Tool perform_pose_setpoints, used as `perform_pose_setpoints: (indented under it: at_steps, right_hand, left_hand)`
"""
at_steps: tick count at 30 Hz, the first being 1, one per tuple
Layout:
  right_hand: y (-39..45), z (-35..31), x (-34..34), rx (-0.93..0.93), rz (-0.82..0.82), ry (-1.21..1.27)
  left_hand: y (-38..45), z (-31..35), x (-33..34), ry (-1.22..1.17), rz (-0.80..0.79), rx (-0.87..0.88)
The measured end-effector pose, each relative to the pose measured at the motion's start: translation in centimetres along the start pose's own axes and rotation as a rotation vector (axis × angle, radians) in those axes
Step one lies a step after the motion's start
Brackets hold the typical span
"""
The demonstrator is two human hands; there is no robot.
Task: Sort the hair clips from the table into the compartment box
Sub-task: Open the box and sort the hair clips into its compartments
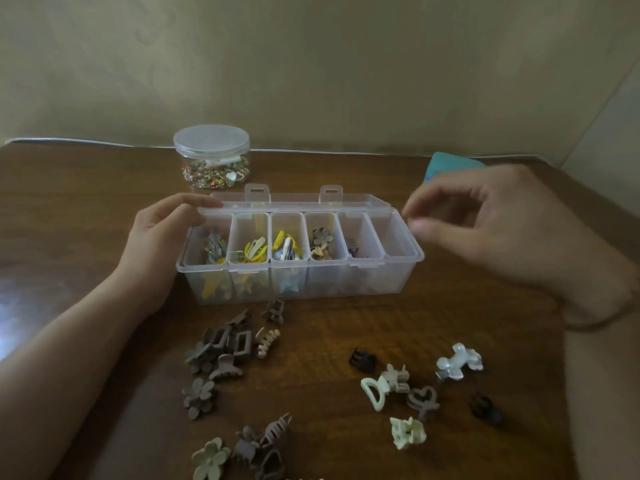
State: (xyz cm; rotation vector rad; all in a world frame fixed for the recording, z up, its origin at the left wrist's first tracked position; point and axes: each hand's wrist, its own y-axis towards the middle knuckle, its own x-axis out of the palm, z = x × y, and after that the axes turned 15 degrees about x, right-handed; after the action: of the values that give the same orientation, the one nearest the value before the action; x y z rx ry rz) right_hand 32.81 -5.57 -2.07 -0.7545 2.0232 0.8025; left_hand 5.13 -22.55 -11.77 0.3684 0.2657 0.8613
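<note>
loose hair clips (221,355) lie on the table (86,220) at 6 o'clock of the open compartment box (299,252). left hand (162,233) grips its 9 o'clock end; right hand (502,223), fingers curled, empty, hovers at 3 o'clock.

Clear box (298,271) (yellow clips (256,252))

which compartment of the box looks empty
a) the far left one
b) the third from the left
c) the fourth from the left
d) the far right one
d: the far right compartment of the clear box shows only bare plastic, while the far left one holds grey and yellow clips, the third yellow and white ones, and the fourth brown and tan flower clips.
</note>
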Motion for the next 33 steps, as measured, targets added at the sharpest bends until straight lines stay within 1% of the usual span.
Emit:
perform_pose_setpoints:
  at_steps: [3,4,6,8,12,16,18,21,23,25,27,29,31,33]
  right_hand:
    - [-2.4,1.8,-0.6,0.013,-0.36,-0.212]
    - [-3.3,2.5,-0.4,0.024,-0.458,-0.249]
    - [-4.9,3.6,0.1,0.058,-0.591,-0.275]
    - [-5.9,4.4,0.3,0.11,-0.639,-0.281]
    - [-6.4,5.2,0.9,0.144,-0.612,-0.191]
    - [-6.3,5.2,0.9,0.087,-0.589,-0.164]
    - [-5.6,3.8,0.7,0.011,-0.5,-0.121]
    - [-2.9,0.0,0.9,-0.174,-0.32,-0.052]
    - [-0.1,-2.8,1.6,-0.303,-0.234,-0.086]
    - [3.2,-5.1,3.0,-0.391,-0.18,-0.144]
    - [6.1,-6.8,5.0,-0.408,-0.193,-0.133]
    - [8.0,-7.7,7.1,-0.398,-0.264,-0.14]
    - [9.0,-7.8,8.5,-0.377,-0.343,-0.203]
    - [8.9,-7.6,8.6,-0.359,-0.343,-0.18]
  left_hand:
    - [0.1,0.1,0.0,0.0,0.005,-0.005]
    - [0.1,0.1,0.0,0.006,0.005,-0.004]
    - [0.0,0.1,0.1,0.018,0.006,0.001]
    - [0.0,0.2,0.1,0.021,0.003,0.001]
    - [-0.1,0.3,0.1,0.004,-0.008,-0.015]
    - [-0.2,0.3,0.2,-0.011,0.007,-0.017]
    - [-0.2,0.3,0.2,-0.024,0.018,-0.017]
    - [-0.1,0.3,0.2,-0.031,0.027,-0.021]
    - [-0.1,0.3,0.3,-0.039,0.026,-0.02]
    - [-0.1,0.3,0.3,-0.039,0.024,-0.022]
    - [-0.1,0.4,0.3,-0.026,0.033,-0.021]
    - [0.0,0.4,0.2,-0.013,0.039,-0.014]
    - [-0.1,0.5,0.2,-0.01,0.031,-0.006]
    - [-0.1,0.5,0.2,-0.002,0.023,-0.002]
